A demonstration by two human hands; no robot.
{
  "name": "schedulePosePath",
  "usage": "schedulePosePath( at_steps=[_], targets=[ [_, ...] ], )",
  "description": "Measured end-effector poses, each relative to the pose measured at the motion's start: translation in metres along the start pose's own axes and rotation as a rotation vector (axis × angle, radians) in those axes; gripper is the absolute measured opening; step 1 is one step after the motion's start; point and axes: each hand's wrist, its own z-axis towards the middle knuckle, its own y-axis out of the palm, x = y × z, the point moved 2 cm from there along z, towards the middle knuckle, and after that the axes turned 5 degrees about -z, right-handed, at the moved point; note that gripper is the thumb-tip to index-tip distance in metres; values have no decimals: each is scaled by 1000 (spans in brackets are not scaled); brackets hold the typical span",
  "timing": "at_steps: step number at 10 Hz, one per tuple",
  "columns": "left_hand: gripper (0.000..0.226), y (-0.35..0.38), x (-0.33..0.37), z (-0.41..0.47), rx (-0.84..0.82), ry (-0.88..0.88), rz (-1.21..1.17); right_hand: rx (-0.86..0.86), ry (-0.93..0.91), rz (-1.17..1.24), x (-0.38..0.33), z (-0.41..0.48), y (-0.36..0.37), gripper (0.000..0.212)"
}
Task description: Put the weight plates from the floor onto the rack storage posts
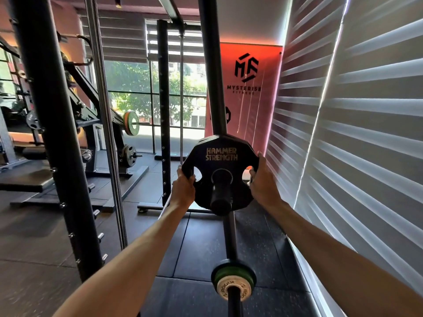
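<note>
Fingers (191,177) of my left hand (183,191) curl over the left edge of the black weight plate (220,161), their tips hooked into the grip cutout on that side, so the hand is closed on the plate. Across from it, my right hand (262,179) presses flat against the plate's right edge, thumb up along the rim and fingers tucked into the opposite cutout, also gripping it. Both bare forearms reach up from the lower corners of the frame.

Sitting just right of centre, the plate is many-sided, matte black, with "HAMMER STRENGTH" in pale raised letters across its upper face. Its centre hole is threaded over a black storage post (220,193) that points toward me, the post's end sticking out in front of the plate. That post comes off a dark rack upright (214,65) running up to the top of the frame.

Lower down, near the bottom centre, a second post carries a small green plate (233,274) with a pale collar marked "ROGUE". Dark rubber floor (194,248) lies beneath, and slatted blinds (354,110) fill the right side.
</note>
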Motion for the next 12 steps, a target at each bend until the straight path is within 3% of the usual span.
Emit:
schedulePosePath(
  at_steps=[2, 3, 4, 5, 6, 7, 9, 11, 12],
  targets=[
    [38, -11, 6, -3, -35, 3, 3, -27, 26, 32, 0, 3, -5, 48],
    [54, -22, 9, 5, -5, 159, -4, -16, 36, 158, -9, -6, -19, 36],
    [56, -27, 23, 7, -1, 232, -72, 0, 108, 295, -15, -9, -24, 39],
    [52, -30, 58, 8, -12, 171, -241, 57, 206, 406, -16, 1, -16, 47],
    [62, -19, 62, 16, -39, 176, -238, 66, 221, 472, -12, 6, -5, 50],
    [76, 3, 39, 39, 38, 231, -110, 98, 235, 520, -3, 6, 9, 49],
    [78, 1, 68, 26, 72, 303, 19, 165, 279, 584, 6, 0, 18, 47],
    [85, -4, 66, 33, 19, 280, -27, 60, 293, 507, 1, 5, 1, 46],
    [68, -14, 82, 34, 61, 321, -47, 44, 277, 400, -8, 15, -21, 44]
  ],
)
